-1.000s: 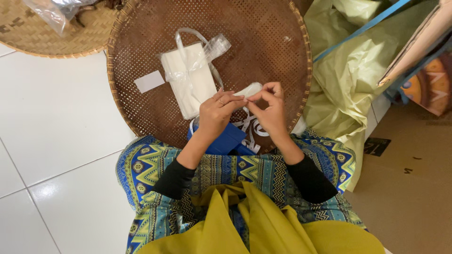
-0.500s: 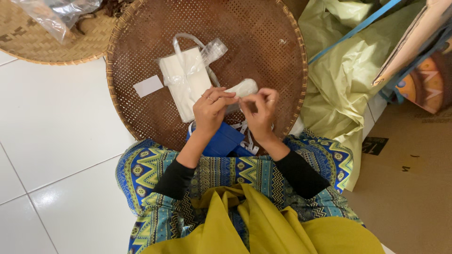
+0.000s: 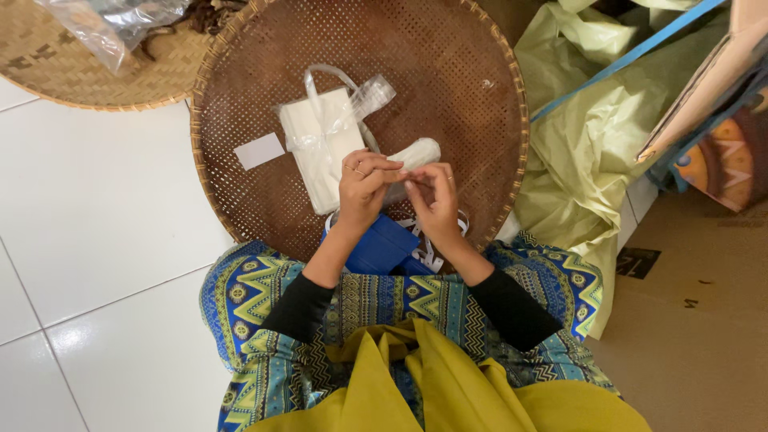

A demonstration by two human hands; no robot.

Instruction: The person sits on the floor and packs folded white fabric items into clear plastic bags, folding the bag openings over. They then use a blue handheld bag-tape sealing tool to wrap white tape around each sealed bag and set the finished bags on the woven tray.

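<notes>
My left hand (image 3: 362,186) and my right hand (image 3: 433,196) meet over the near part of a round brown woven tray (image 3: 480,88). Both pinch a small white rolled packet (image 3: 418,154) that sticks out beyond my fingers. To the left of my hands, a clear bag of white flat pieces (image 3: 320,144) with white loops lies on the tray. A small white card (image 3: 259,150) lies left of that bag. Under my wrists are a blue fabric piece (image 3: 381,246) and white straps (image 3: 424,254).
A second, lighter woven tray (image 3: 56,72) with a clear plastic bag (image 3: 112,24) sits at the top left on white floor tiles. Crumpled pale green plastic sheeting (image 3: 584,152) and a cardboard box (image 3: 704,88) lie to the right. My patterned blue skirt and yellow cloth fill the bottom.
Both hands have shifted slightly left along the tray, still working the white packet between the fingertips. The bag and card have stayed where they were.
</notes>
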